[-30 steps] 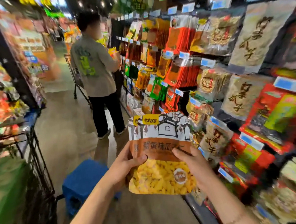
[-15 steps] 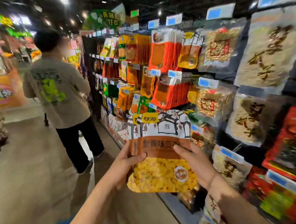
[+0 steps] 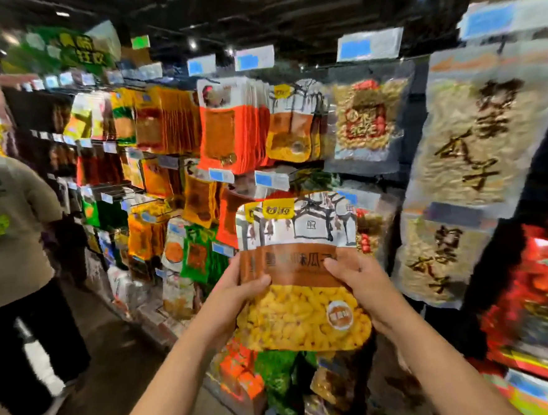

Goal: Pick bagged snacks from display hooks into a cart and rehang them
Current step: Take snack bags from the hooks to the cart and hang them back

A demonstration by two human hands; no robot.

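Dead centre before the hook-hung snack display (image 3: 234, 129), we gripped the white, brown and yellow snack bag (image 3: 300, 276): left hand (image 3: 232, 296) at nine o'clock, right hand (image 3: 364, 285) at three, fingers curled around its edges.

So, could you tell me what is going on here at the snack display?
A person holds a bagged snack, a pouch of yellow seeds with a brown band, upright in both hands: the left hand grips its left edge, the right hand its right edge. It is held up in front of the display hooks, apparently not yet hung. Matching pouches hang higher up. Another person stands at the left, back turned.
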